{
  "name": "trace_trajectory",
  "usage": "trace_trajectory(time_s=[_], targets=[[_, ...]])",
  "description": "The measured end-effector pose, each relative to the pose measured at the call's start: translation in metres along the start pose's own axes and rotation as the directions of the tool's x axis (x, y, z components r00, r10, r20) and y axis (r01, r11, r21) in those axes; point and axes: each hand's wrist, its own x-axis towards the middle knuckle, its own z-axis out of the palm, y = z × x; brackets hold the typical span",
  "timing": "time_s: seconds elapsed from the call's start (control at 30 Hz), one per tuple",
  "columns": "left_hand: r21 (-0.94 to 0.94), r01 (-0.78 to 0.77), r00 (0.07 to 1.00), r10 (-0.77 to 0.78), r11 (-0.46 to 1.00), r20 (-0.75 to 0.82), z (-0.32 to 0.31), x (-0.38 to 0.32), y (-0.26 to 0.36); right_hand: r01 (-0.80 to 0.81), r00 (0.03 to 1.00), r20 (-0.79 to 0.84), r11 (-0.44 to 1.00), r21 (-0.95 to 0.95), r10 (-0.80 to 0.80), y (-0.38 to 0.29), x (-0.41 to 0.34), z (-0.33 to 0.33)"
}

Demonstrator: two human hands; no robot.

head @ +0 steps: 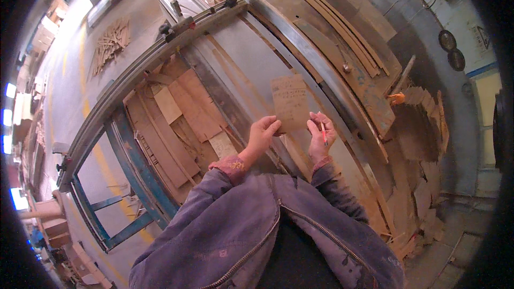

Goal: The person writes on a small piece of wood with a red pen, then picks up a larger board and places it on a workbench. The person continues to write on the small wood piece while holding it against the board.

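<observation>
A brown sheet of card or paper (291, 102) with handwriting on it is held up over the saw's sliding table (229, 60). My left hand (262, 132) pinches its lower left corner between thumb and fingers. At the lower right corner, my right hand (321, 132) grips the sheet's edge, and a slim red-and-white pencil or pen (324, 133) lies across its fingers. Beyond the sheet runs the bright metal edge (305, 46) of the fixed saw table. Wood strips stand partly hidden below the sheet.
A crosscut fence (148, 50) with black knobs curves across the left. Board offcuts (196, 100) fill the framed space beside the sliding table. Long thin strips (329, 20) lie on the fixed table. Scrap strips (111, 44) are heaped on the floor, and cardboard-like pieces (421, 128) stand at right.
</observation>
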Motion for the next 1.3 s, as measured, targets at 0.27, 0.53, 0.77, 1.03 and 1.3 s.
trace_trajectory(time_s=[0.27,0.53,0.77,1.03,1.3], targets=[[0.024,0.012,0.998,-0.01,1.0,-0.065,-0.024,-0.007,0.009,0.06,0.998,0.017,0.998,-0.028,-0.06,-0.005,-0.009,0.008],[0.071,-0.087,0.956,0.104,0.994,-0.275,-0.058,-0.001,0.004,-0.117,0.993,0.007,0.981,-0.153,0.119,-0.021,-0.02,0.015],[0.222,0.136,0.94,-0.055,0.965,-0.336,-0.091,-0.013,0.051,-0.098,0.976,0.16,0.959,-0.268,0.145,-0.029,-0.042,0.04],[0.491,-0.222,0.933,0.33,0.843,-0.144,-0.12,-0.098,0.079,0.528,0.514,0.812,0.644,-0.554,0.277,-0.045,-0.077,0.125],[0.163,0.017,0.927,0.045,0.986,-0.372,-0.157,-0.144,0.083,0.594,0.301,0.885,0.656,-0.465,0.355,-0.022,-0.131,0.191]])
